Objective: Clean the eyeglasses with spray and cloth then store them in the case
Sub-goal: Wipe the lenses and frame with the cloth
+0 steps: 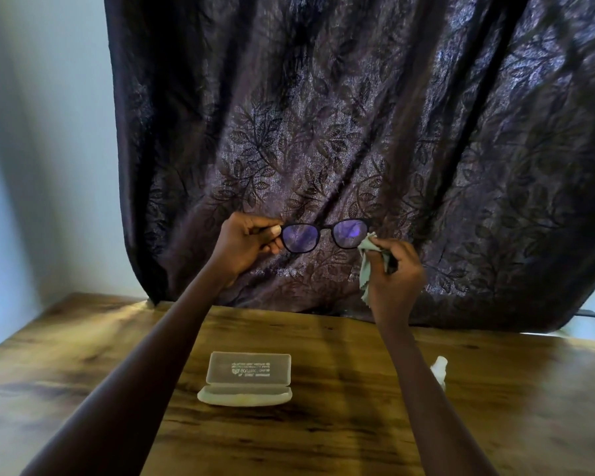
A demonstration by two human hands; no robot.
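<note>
**Mid-wipe, storing not begun**

Held eyeglasses (300, 237) aloft before curtain (323, 115) with left grip (246, 242), pinched on one frame end. Clamped bunched cloth (366, 259) in right grip (397, 269), against the other lens's outer edge. Left case (246, 379) open on tabletop (323, 424) below, nothing in it. Judged storing yet to do.

Down low, the brown wood-grain table (340, 431) spreads wide. A pale translucent plastic glasses case (246, 379) sits open near its middle, lid raised. Off to the right, a small white object (439, 368) rests on the wood, partly hidden.
</note>
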